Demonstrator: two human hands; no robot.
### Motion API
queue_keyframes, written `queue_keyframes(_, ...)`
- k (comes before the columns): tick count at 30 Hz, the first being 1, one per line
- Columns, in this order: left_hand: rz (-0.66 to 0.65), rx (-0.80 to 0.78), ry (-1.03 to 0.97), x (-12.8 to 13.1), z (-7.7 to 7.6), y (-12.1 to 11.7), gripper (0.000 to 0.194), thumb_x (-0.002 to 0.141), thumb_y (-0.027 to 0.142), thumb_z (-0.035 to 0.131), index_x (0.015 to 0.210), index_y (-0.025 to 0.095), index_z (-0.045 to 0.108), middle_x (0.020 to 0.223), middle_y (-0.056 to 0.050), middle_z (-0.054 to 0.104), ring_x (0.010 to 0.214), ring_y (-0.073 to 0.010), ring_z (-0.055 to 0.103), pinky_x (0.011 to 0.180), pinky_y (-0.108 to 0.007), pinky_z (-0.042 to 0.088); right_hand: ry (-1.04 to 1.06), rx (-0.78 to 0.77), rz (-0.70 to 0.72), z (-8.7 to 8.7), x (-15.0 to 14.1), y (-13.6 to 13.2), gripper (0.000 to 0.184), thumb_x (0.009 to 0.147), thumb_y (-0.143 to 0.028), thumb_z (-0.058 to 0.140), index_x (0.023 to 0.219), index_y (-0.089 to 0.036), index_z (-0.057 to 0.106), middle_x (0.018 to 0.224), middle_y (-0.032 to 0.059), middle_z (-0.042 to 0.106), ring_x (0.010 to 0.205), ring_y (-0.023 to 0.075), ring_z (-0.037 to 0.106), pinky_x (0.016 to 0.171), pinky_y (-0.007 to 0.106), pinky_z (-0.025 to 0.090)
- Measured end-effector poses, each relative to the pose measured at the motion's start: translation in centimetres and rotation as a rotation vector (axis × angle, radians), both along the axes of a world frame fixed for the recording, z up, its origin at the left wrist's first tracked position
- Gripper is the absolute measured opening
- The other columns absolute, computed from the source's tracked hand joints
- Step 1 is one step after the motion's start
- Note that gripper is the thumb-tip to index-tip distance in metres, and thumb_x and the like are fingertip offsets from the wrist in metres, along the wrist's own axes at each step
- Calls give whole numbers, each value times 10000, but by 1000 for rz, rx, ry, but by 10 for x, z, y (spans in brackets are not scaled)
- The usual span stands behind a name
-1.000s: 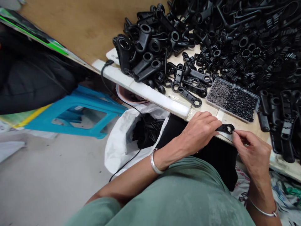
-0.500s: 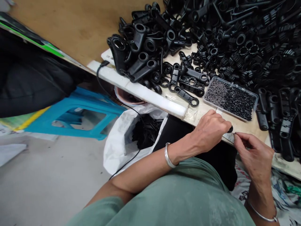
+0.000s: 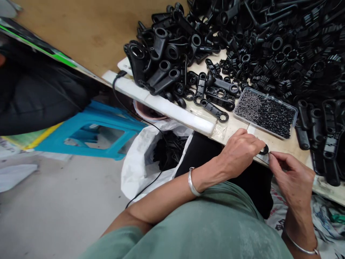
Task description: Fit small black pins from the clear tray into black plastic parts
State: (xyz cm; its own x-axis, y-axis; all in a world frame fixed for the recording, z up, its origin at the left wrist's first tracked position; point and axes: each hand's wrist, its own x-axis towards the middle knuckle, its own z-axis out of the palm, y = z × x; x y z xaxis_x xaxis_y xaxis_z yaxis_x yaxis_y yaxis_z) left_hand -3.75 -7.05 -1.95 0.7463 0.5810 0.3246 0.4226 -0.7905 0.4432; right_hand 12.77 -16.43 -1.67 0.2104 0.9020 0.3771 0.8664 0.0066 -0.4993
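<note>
The left hand (image 3: 238, 153) grips a black arm (image 3: 264, 149) at the table (image 3: 280, 144) edge, mostly hidden; the right hand (image 3: 292, 176) pinches something too small to tell beside its ring end. The arm is probably light, stiff plastic; hold it by the shank.

**Black parts on pale wood**

The heap of plastic arms (image 3: 172, 61) and toothed rings (image 3: 285, 61) across the desk (image 3: 237, 126) is black throughout. The desk top is pale tan, its near edge bound with a white strip (image 3: 167, 106). Near that edge, the clear tray (image 3: 265, 113) holds grey screws on its left and black ones on its right. The ring part (image 3: 264, 149) between the hands is black. Below the desk edge: a white bag (image 3: 134, 165), a bright blue stool (image 3: 88, 129), a grey floor (image 3: 54, 216). The bangle (image 3: 192, 181) is silver, the garment (image 3: 210, 226) dusty green.
</note>
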Motion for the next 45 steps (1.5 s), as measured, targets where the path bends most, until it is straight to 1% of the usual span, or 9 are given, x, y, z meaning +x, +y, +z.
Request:
queue_keyframes(3,24,-55,-60,-9,1,-3,192,939,34,487,941,147,642,893,-28,743,879,-157,684,791,-304,406,-1,3,-3,1,0,0,154,885,-297,645,800,-200,729,670,1,708,547,128,635,580,241,514)
queue_keyframes(8,50,-128,-143,-23,-2,-9,105,974,149,538,987,152,642,973,-56,751,939,-176,698,825,-301,464,-4,-4,14,4,-2,0,166,889,-304,638,794,-201,727,655,-4,700,518,127,615,576,249,513)
queue_keyframes(14,66,-202,-225,-23,-7,-13,63,953,166,598,1002,155,637,946,-45,747,923,-179,705,869,-303,511,-87,-2,81,8,-9,5,147,909,-260,617,810,-203,710,694,4,711,554,125,631,590,240,514)
queue_keyframes(23,70,-117,-318,-21,-15,-14,97,930,136,629,1026,140,632,987,-59,748,944,-173,710,859,-295,560,-322,72,187,7,-12,12,88,929,-172,596,883,-166,671,742,22,711,629,120,661,643,227,498)
queue_keyframes(28,66,-103,-347,-18,-18,-16,63,933,150,636,991,127,633,940,-56,743,905,-174,711,832,-295,574,-406,-1,208,11,-20,10,140,955,-195,555,876,-149,661,740,51,699,617,145,651,610,262,469)
queue_keyframes(30,58,-95,-366,-17,-19,-17,42,935,138,626,973,123,635,933,-60,743,907,-176,710,844,-300,577,-352,-66,193,13,-22,9,171,958,-230,550,867,-150,671,755,59,709,623,155,658,609,269,469)
queue_keyframes(36,41,-100,-436,-15,-23,-17,72,955,107,567,986,112,631,929,-64,736,900,-163,698,872,-296,584,141,-345,106,19,-14,12,236,915,-368,594,833,-181,714,647,4,679,527,134,604,564,252,473)
queue_keyframes(40,36,-97,-461,-14,-26,-17,94,951,84,549,993,101,631,925,-71,732,898,-165,692,871,-294,586,94,-402,74,24,-13,13,269,919,-394,566,866,-183,724,695,19,702,560,144,625,576,255,462)
queue_keyframes(45,23,-123,-467,-13,-27,-17,113,960,83,525,984,113,632,921,-66,724,899,-158,682,888,-302,582,-47,-377,78,29,-20,16,253,917,-356,547,867,-188,730,667,20,699,551,144,635,582,247,444)
